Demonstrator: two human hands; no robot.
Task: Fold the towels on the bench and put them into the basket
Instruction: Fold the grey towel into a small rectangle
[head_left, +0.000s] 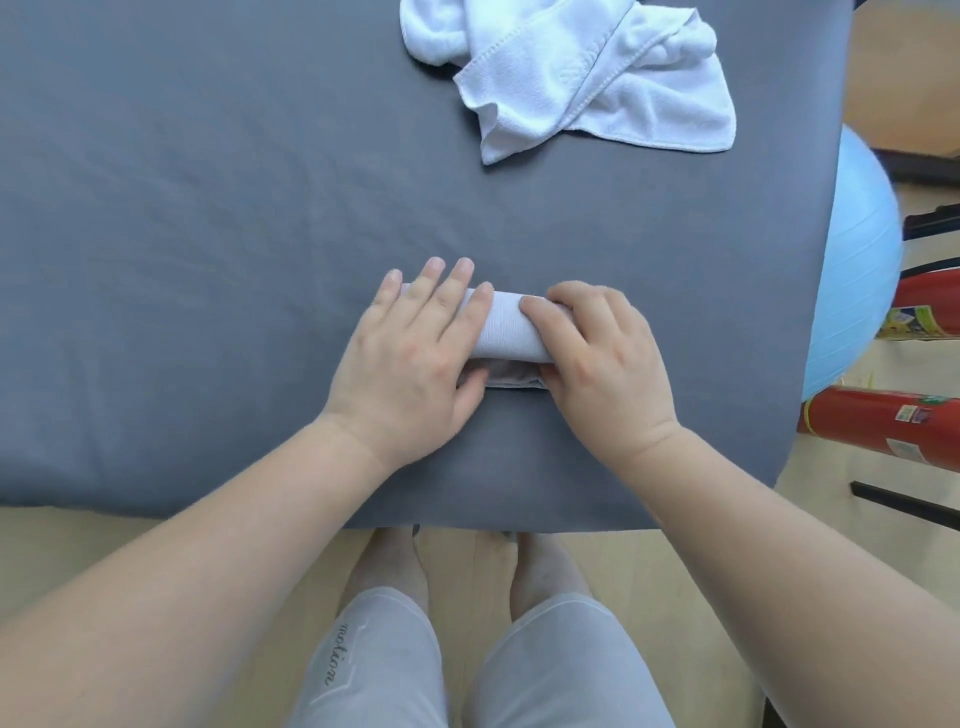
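The word "motion" is running in thin script down the left leg of the person's pale grey trousers (379, 660). Two red fire extinguishers (883, 423) are lying on the wooden floor (156, 530) to the right of the desk (208, 208), and both are carrying stickers in green, yellow and white whose print is too small to read. A light blue exercise ball (857, 260) is sitting between them and the desk's right edge.

The grey towel (506, 325), folded into a short thick band, is lying across the near middle of the dark grey desk cover, with both hands on it. The left hand (415, 353) is lying flat over the band's left end, its fingers straight and slightly spread, pressing down, with the fingertips reaching past the far edge. The right hand (597, 353) is covering the right end, its fingers curling over the top of the fold and its thumb sitting at the near edge, gripping the cloth. Only the middle stretch of the towel is showing between the two hands.

A white towel (597, 78) is lying crumpled and unfolded at the far side of the desk, well apart from both hands.
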